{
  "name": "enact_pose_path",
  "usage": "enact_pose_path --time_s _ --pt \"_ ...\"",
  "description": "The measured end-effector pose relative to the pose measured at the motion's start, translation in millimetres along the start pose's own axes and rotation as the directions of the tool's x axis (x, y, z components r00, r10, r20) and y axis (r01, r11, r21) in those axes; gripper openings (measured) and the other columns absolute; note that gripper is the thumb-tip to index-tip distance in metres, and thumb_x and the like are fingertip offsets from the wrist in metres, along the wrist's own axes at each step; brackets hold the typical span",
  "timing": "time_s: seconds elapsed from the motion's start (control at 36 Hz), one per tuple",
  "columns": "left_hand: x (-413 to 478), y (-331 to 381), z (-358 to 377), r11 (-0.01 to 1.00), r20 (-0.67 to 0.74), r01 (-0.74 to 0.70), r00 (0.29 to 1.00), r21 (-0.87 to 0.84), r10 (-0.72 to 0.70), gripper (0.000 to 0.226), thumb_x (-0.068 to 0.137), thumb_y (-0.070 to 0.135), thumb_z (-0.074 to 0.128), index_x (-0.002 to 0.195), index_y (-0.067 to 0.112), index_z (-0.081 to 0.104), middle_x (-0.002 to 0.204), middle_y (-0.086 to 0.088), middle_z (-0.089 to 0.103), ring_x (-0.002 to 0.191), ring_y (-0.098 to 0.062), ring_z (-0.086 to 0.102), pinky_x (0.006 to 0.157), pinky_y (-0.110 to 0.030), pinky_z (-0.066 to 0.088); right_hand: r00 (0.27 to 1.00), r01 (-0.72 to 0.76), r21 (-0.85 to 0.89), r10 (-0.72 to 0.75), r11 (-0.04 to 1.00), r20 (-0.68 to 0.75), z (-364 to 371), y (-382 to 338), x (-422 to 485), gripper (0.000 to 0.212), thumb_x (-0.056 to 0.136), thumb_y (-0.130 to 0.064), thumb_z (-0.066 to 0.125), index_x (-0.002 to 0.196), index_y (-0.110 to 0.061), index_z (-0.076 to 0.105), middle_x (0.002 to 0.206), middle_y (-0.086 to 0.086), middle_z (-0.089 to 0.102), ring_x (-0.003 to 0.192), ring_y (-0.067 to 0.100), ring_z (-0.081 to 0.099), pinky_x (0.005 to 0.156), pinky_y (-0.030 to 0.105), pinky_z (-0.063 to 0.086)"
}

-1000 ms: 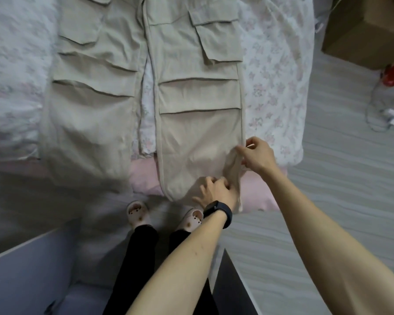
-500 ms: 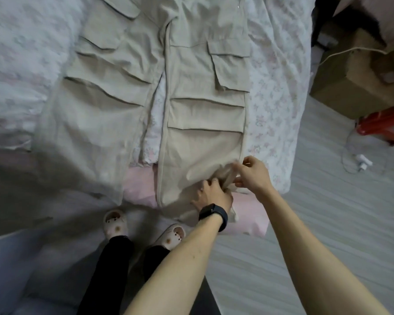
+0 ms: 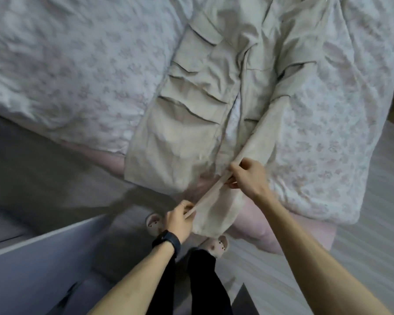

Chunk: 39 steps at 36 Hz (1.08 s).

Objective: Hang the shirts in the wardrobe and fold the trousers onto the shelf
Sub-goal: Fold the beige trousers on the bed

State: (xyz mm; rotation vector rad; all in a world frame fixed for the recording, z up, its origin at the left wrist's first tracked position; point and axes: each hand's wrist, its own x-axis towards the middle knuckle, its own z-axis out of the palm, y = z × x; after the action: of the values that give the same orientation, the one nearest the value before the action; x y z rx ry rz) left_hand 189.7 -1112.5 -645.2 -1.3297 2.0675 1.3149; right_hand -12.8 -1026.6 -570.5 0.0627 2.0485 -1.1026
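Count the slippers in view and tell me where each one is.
2. One slipper shows just left of the left hand; the other slipper sits below the held trouser leg, partly covered by it.

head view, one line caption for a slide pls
Left hand and right hand pinch one hem of beige cargo trousers lying on a floral bedspread.

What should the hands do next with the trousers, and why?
Probably lay the lifted leg over the flat leg, folding the trousers in half: left hand and right hand both pinch its hem, and the flat leg lies on the bed.
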Motion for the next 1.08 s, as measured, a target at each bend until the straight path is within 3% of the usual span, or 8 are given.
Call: enact_pose_path --time_s 0.08,0.19,0.39,0.5,0.67,0.89,1.03,1.08 --pt "30.8 -31.8 -53.5 0.993 -0.095 0.048 0.994 -0.108 -0.058 0.024 0.089 0.025 0.072 0.082 0.043 0.057 0.085 0.011 0.069 0.087 -0.023 0.069 0.077 -0.038 0.057 0.998 0.063 -0.078 -0.060 0.995 0.036 54.9 -33.3 10.8 0.017 0.086 -0.014 0.055 0.073 -0.007 0.064 0.063 0.006 0.073 0.064 0.025 0.074 0.067 0.044 0.063" --pt "66.4 -58.1 -114.2 0.983 -0.158 0.066 0.983 -0.172 -0.094 0.012 0.090 0.027 0.073 0.082 0.027 0.063 0.078 0.004 0.068 0.083 -0.025 0.066 0.069 -0.032 0.048 0.994 0.099 -0.168 -0.089 0.981 0.062 116.3 -65.6 39.5 0.019 0.084 -0.022 0.053 0.082 -0.008 0.066 0.065 0.003 0.073 0.063 0.021 0.073 0.070 0.046 0.062" --pt "138.7 -103.6 -178.2 0.969 -0.064 0.133 0.987 -0.207 -0.149 0.023 0.093 0.031 0.069 0.080 0.012 0.065 0.077 -0.002 0.065 0.091 -0.033 0.065 0.067 -0.031 0.040 0.985 0.173 -0.390 -0.161 0.904 0.062 211.9 -103.4 102.8 0.030 0.076 -0.036 0.050 0.080 -0.012 0.068 0.078 0.006 0.074 0.079 0.030 0.072 0.078 0.046 0.059" --pt "172.5 -121.1 -188.9 0.973 -0.055 0.150 0.985 -0.174 -0.162 0.008 0.094 0.022 0.068 0.101 0.018 0.067 0.096 -0.004 0.070 0.100 -0.030 0.066 0.083 -0.037 0.052 0.989 0.144 -0.442 -0.138 0.885 0.045 246.1 -105.5 126.6 0.033 0.075 -0.038 0.049 0.086 -0.015 0.069 0.082 0.005 0.074 0.081 0.030 0.072 0.078 0.046 0.060" --pt "191.9 -141.6 -197.3 0.997 -0.099 0.077 0.992 -0.024 -0.079 0.030 0.093 0.037 0.066 0.118 0.022 0.069 0.106 -0.006 0.072 0.098 -0.032 0.064 0.079 -0.039 0.055 0.995 0.078 -0.525 -0.102 0.848 -0.017 270.2 -99.5 144.6 0.038 0.079 -0.043 0.049 0.097 -0.016 0.068 0.093 0.008 0.076 0.093 0.030 0.070 0.087 0.042 0.056" --pt "183.3 -147.7 -188.0 0.998 -0.073 0.057 0.996 0.033 -0.055 0.028 0.091 0.045 0.066 0.083 0.019 0.070 0.094 -0.004 0.066 0.085 -0.032 0.061 0.062 -0.031 0.039 0.984 0.067 -0.591 -0.152 0.804 -0.094 271.9 -107.5 137.4 0.036 0.085 -0.045 0.043 0.084 -0.015 0.064 0.081 0.006 0.073 0.083 0.030 0.068 0.081 0.044 0.057" --pt "179.6 -146.4 -185.9 0.988 0.113 0.150 0.983 -0.047 -0.144 0.054 0.087 0.049 0.071 0.054 0.015 0.043 0.062 0.001 0.045 0.068 -0.027 0.052 0.055 -0.032 0.030 0.988 0.124 -0.532 -0.156 0.838 -0.015 270.8 -101.3 130.5 0.034 0.085 -0.053 0.051 0.088 -0.024 0.067 0.086 -0.002 0.075 0.084 0.024 0.072 0.081 0.046 0.059" --pt "180.7 -141.7 -189.2 0.988 0.122 0.143 0.983 -0.061 -0.135 0.043 0.089 0.046 0.070 0.060 0.016 0.061 0.072 0.004 0.057 0.074 -0.026 0.056 0.059 -0.029 0.035 0.991 0.102 -0.445 -0.130 0.890 -0.031 268.3 -89.9 122.3 0.031 0.083 -0.056 0.057 0.095 -0.031 0.070 0.092 -0.008 0.075 0.086 0.019 0.073 0.082 0.049 0.060"
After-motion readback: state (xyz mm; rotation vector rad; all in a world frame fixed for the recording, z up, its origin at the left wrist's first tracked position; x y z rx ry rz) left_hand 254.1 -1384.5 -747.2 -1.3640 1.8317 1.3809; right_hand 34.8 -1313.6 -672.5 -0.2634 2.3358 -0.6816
